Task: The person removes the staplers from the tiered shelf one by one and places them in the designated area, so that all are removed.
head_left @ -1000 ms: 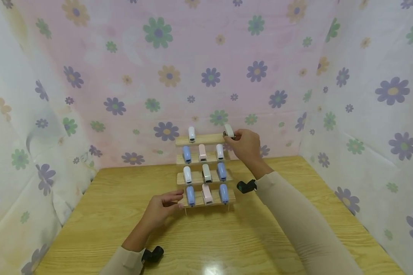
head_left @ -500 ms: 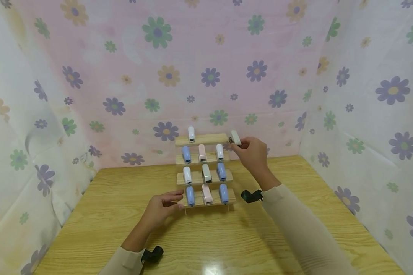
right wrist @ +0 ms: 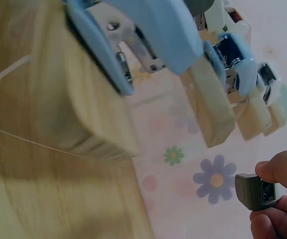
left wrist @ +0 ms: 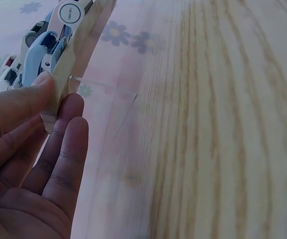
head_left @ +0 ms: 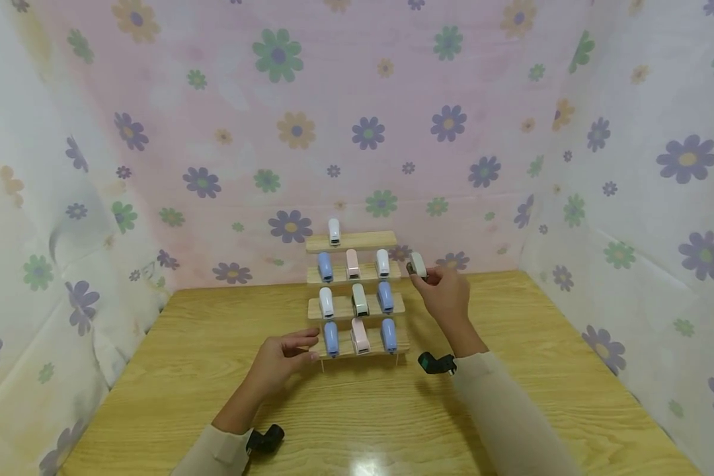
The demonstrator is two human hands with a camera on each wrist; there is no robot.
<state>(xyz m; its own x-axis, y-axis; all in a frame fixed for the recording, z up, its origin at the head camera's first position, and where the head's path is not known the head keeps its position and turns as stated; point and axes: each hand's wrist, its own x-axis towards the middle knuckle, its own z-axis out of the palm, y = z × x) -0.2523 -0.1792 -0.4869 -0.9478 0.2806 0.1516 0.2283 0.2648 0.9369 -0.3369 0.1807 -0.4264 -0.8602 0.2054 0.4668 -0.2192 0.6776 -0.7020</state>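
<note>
A stepped wooden display rack [head_left: 317, 309] stands on the table with small staplers in rows on its tiers. My right hand [head_left: 449, 297], right of the rack, pinches a pale grey-green stapler [head_left: 418, 264] between thumb and fingers, apart from the shelves. The right wrist view shows one end of this held stapler [right wrist: 255, 191]. At the lowest tier's left end, my left hand [head_left: 279, 363] grips the board [left wrist: 59, 94], thumb on top and fingers beneath. Close to that thumb sits a blue stapler [head_left: 331, 338]. A white stapler [head_left: 334, 231] stands alone on the top tier's left.
Pink, white and blue staplers, plus another grey-green stapler [head_left: 359, 301], fill the lower three tiers. A wood-grain table [head_left: 214, 344] lies under the rack. Flower-print cloth [head_left: 309, 99] hangs behind and on both sides.
My right hand has carried the grey-green stapler off the top tier's right end, then rightward and down beside the rack. My left hand keeps its place on the lowest tier.
</note>
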